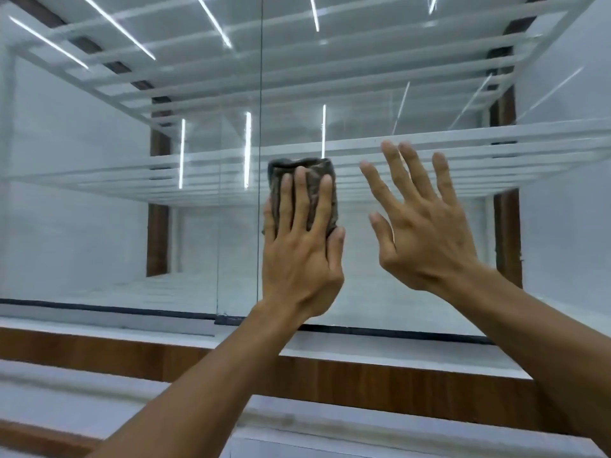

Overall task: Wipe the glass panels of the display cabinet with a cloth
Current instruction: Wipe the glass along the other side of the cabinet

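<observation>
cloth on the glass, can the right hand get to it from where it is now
Probably yes: the right hand is open beside the cloth, only bare glass panel between them, though the left hand covers most of it.

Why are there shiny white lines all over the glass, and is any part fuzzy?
Head view: the white streaks look like strip lights mirrored again and again in the glass panel; head view: the cloth and left hand are fairly sharp, while the white ledge at the bottom is blurry.
</observation>
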`<state>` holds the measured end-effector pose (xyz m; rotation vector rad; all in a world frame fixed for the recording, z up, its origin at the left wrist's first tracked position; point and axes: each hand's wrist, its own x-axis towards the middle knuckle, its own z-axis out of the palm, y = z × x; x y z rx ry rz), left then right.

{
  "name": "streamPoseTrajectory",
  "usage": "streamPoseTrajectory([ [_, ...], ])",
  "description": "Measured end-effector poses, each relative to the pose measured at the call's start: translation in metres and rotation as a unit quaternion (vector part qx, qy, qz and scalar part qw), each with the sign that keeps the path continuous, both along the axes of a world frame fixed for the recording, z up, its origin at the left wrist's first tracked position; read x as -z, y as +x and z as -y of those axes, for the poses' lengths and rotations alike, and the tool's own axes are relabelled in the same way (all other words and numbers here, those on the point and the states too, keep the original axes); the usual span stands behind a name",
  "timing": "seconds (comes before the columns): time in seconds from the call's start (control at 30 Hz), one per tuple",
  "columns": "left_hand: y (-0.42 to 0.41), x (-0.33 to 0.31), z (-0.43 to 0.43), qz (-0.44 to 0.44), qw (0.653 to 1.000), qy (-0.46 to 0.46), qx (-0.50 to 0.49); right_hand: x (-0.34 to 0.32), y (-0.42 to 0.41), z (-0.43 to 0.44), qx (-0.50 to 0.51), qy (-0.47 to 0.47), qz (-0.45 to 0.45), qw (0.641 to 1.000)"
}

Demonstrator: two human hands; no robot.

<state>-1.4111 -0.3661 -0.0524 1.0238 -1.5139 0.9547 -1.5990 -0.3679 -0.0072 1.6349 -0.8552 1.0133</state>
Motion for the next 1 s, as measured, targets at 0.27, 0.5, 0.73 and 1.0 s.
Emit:
streamPoseTrajectory([
  [0.27, -0.048, -0.037, 0.001, -0.06, 0.998, 0.002, 0.015, 0.003, -0.054, -0.004, 0.012, -0.007, 0.05, 0.999],
  [0.5, -0.064, -0.035, 0.002, 0.073, 0.997, -0.019, 0.005, 0.004, -0.11, -0.009, 0.039, 0.007, 0.086, 0.995],
  [0.73, -0.165, -0.044, -0.005, 0.116, 0.993, -0.013, 0.013, -0.004, -0.14, -0.009, 0.029, -0.009, 0.135, 0.99],
  [1.0, -0.226, -0.083, -0.005, 0.062, 0.998, -0.017, 0.029, -0.008, -0.213, -0.02, 0.097, -0.006, 0.118, 0.988],
])
